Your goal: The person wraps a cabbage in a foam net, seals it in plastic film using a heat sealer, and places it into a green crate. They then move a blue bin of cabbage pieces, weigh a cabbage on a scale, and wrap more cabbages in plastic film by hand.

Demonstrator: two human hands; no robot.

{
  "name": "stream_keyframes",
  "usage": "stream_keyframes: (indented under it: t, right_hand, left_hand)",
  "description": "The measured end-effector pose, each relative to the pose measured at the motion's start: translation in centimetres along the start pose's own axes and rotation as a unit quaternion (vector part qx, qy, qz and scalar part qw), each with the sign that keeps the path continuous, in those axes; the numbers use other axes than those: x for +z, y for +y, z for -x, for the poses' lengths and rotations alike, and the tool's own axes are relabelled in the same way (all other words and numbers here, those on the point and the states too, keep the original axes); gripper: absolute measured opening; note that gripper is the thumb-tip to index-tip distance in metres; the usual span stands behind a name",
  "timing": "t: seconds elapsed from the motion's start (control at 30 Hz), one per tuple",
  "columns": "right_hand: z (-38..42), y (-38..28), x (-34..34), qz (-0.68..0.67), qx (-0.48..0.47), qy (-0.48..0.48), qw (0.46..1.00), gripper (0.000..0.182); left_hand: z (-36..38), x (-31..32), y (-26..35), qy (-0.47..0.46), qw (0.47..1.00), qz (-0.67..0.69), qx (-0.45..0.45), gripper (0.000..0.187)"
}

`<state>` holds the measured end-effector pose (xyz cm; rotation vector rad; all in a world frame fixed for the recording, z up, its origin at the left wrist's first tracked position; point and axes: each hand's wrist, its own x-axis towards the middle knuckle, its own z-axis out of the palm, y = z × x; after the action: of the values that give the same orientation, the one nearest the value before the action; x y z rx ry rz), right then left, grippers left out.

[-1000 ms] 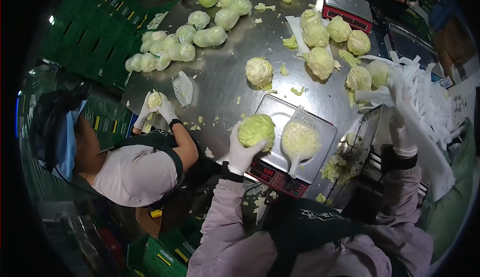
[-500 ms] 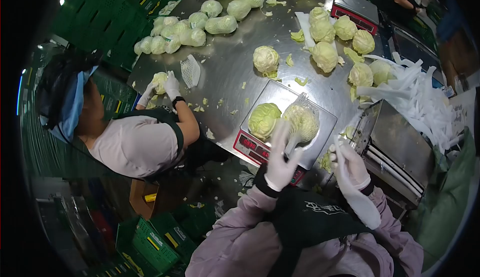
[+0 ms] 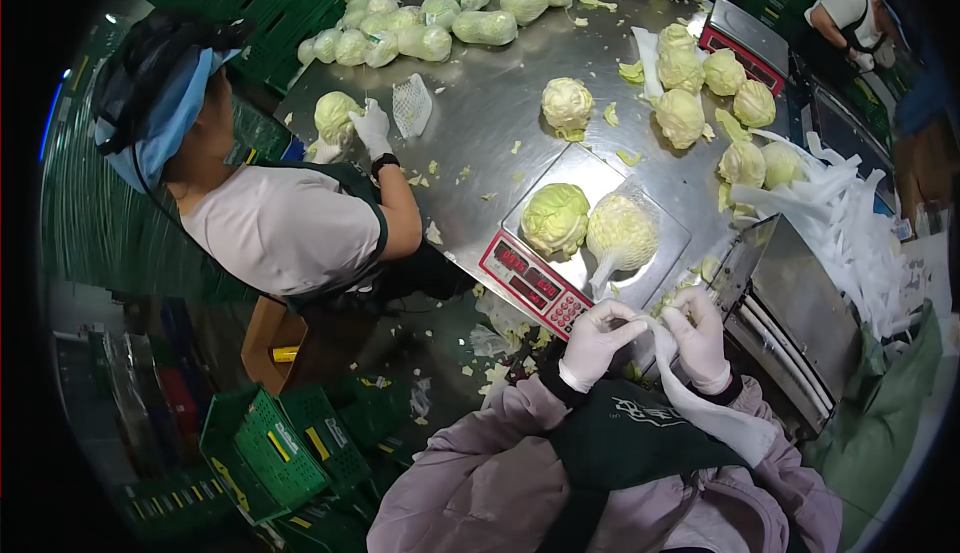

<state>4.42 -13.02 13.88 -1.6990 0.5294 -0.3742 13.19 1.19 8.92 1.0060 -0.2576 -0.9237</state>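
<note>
At lower centre, the left hand [image 3: 597, 341] has left the cabbage [image 3: 555, 219]; with the right hand [image 3: 698, 337] it now grips a foam net [image 3: 715, 415].

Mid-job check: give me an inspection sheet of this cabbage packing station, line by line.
Surface: steel table, strewn with leaf scraps.
Job's things: white foam net sleeve held in both hands; on the scale, a bare cabbage beside a netted cabbage.
Clutter: loose cabbages near a pile of net sleeves; wrapped cabbages at the far edge.
Grippers: left hand and right hand, gloved, both pinching the sleeve's upper end.
Cables: nothing seen.
Surroundings: a co-worker at the table's left handles a cabbage; green crates on the floor; second scale at the far side.
</note>
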Motion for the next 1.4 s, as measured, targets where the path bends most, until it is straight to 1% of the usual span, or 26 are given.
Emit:
stream_keyframes:
  t: [0.07, 0.2, 0.27, 0.33, 0.4, 0.47, 0.5, 0.6, 0.63, 0.67, 0.7, 0.73, 0.8, 0.87, 0.9, 1.0, 1.07, 1.1, 1.13, 1.17, 1.2, 1.27, 1.3, 1.33, 1.37, 1.4]
  right_hand:
    - [0.2, 0.3, 0.1, -0.162, 0.083, 0.035, 0.983, 0.006]
    - [0.5, -0.4, 1.7, -0.194, 0.008, 0.089, 0.977, 0.010]
    - [1.0, 0.7, 2.2, -0.105, -0.068, 0.066, 0.990, 0.013]
    - [1.0, 1.0, 2.5, -0.042, -0.119, 0.040, 0.991, 0.022]
    - [0.8, 0.1, 2.1, 0.013, -0.116, 0.064, 0.991, 0.022]
    - [0.6, -0.2, 1.3, 0.044, -0.091, -0.015, 0.995, 0.011]
    - [0.6, -0.7, 1.1, 0.044, -0.076, 0.005, 0.996, 0.003]
    - [0.4, -0.3, 0.8, 0.029, -0.122, 0.082, 0.989, 0.004]
    - [0.2, -0.1, 1.1, -0.057, -0.065, 0.116, 0.990, 0.004]
    - [0.2, -0.1, 0.8, -0.054, -0.064, 0.120, 0.989, 0.004]
    - [0.1, -0.2, 0.5, -0.073, -0.002, 0.121, 0.990, 0.005]
    - [0.0, -0.3, 0.2, -0.092, 0.059, 0.121, 0.987, 0.007]
    - [0.6, -0.8, 0.2, 0.065, 0.001, 0.069, 0.996, 0.014]
    - [0.8, -2.2, 0.7, 0.015, 0.100, 0.014, 0.995, 0.018]
    - [0.8, -3.0, 0.9, -0.001, 0.133, -0.007, 0.991, 0.019]
    - [-1.2, -5.8, -0.5, 0.073, 0.318, -0.298, 0.897, 0.025]
    - [-1.2, -3.7, -1.6, 0.098, 0.373, -0.394, 0.835, 0.028]
    - [-0.6, 0.0, -2.5, -0.045, 0.243, -0.355, 0.901, 0.029]
    - [-0.6, 2.1, -3.1, -0.186, 0.104, -0.304, 0.929, 0.033]
    - [-1.8, 1.5, -3.4, -0.385, 0.242, -0.237, 0.858, 0.034]
    - [-3.3, 2.4, -3.6, -0.446, 0.267, -0.206, 0.829, 0.031]
    - [-7.0, 0.3, -3.7, -0.269, 0.252, -0.339, 0.866, 0.032]
    - [-9.0, 0.3, -3.0, -0.269, 0.254, -0.347, 0.862, 0.032]
    - [-10.8, 0.4, -2.2, -0.028, 0.170, -0.320, 0.932, 0.035]
    - [-12.3, 0.4, -1.3, 0.213, 0.071, -0.269, 0.937, 0.039]
    - [-13.4, -1.2, 0.7, 0.276, 0.040, -0.191, 0.941, 0.041]
  left_hand:
    - [0.1, -0.1, 0.1, 0.006, 1.000, 0.021, 0.000, 0.013]
    - [0.1, 0.6, 0.9, -0.028, 0.999, 0.026, -0.030, 0.018]
    - [0.2, 0.8, 1.3, -0.048, 0.995, 0.061, -0.069, 0.020]
    - [0.0, 0.5, 1.4, -0.085, 0.994, 0.062, -0.018, 0.022]
    - [0.0, 0.2, 1.7, -0.087, 0.994, 0.064, -0.001, 0.020]
    - [0.2, 0.1, 2.3, -0.074, 0.997, 0.006, -0.005, 0.017]
    - [0.3, 0.0, 2.1, -0.079, 0.997, 0.007, -0.007, 0.017]
    - [0.2, -0.1, 1.5, -0.054, 0.998, -0.008, -0.035, 0.013]
    - [0.0, 0.2, 1.4, -0.033, 0.999, -0.038, 0.014, 0.012]
    - [0.0, 0.4, 1.2, -0.011, 0.996, -0.067, 0.063, 0.011]
    - [-0.3, -0.3, 0.2, -0.033, 0.986, -0.120, 0.115, 0.010]
    - [-0.4, 0.2, 0.8, -0.036, 0.986, -0.119, 0.114, 0.010]
    - [-0.1, 0.9, 2.1, -0.057, 0.989, -0.096, 0.100, 0.008]
    - [-0.1, 0.6, 1.9, -0.077, 0.996, -0.041, -0.002, 0.005]
    - [-0.2, 0.1, 0.9, -0.059, 0.995, 0.058, -0.060, 0.009]
    - [-0.6, 0.3, 1.0, -0.008, 0.962, 0.231, -0.149, 0.017]
    - [-0.9, 0.5, 2.8, 0.026, 0.935, 0.304, -0.181, 0.021]
    - [-1.0, 0.3, 3.9, 0.011, 0.912, 0.334, -0.238, 0.025]
    - [-1.0, 0.0, 4.5, -0.003, 0.884, 0.365, -0.291, 0.028]
    - [-0.9, -0.9, 4.1, -0.081, 0.932, 0.248, -0.252, 0.030]
    - [-0.3, -1.6, 3.7, -0.143, 0.975, -0.029, -0.167, 0.022]
    - [0.1, -4.8, 2.1, -0.148, 0.977, -0.138, -0.064, 0.017]
    - [-0.1, -5.7, 1.4, -0.017, 0.996, -0.040, -0.078, 0.016]
    - [-0.8, -5.1, 2.7, 0.087, 0.990, 0.093, -0.058, 0.010]
    - [-1.6, -6.3, 1.8, 0.169, 0.985, 0.031, 0.003, 0.010]
    - [-2.7, -8.0, 0.4, 0.246, 0.966, -0.033, 0.065, 0.010]
